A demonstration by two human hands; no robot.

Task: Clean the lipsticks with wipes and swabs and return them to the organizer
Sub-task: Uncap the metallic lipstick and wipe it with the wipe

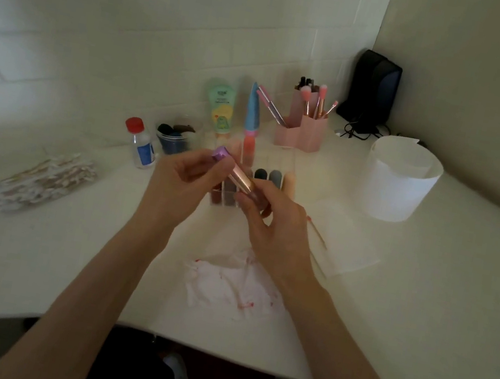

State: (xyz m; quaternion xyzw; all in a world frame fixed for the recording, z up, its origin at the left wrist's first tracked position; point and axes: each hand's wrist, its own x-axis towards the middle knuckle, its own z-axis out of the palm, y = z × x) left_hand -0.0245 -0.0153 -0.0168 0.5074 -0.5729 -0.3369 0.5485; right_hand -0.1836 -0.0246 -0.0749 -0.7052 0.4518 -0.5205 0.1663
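Over the middle of the table, both hands hold one lipstick (235, 171) in the air, tilted, its purple cap up and to the left. The left hand (182, 179) pinches the cap end between thumb and fingertips; the right hand (270, 226) has its fingers curled round the gold barrel's lower end. Right behind and beneath the hands sits the clear organizer (217, 201), with dark and peach lipsticks standing in its compartments.

Toward the near edge, under the wrists, lies a crumpled wipe (233, 286) smeared with pink and red. Just right of the right hand a used swab (317, 234) rests across a flat clean wipe (346, 239). Farther right stands a white roll of wipes (400, 182).

By the left edge lies a packet of swabs (46, 181). Along the wall edge stand a small bottle with a red cap (140, 143), a clear pot of dark items (174, 139), a green tube (221, 106), a blue tube (253, 109) and a pink brush holder (305, 130). A black speaker (373, 90) occupies the far right corner.
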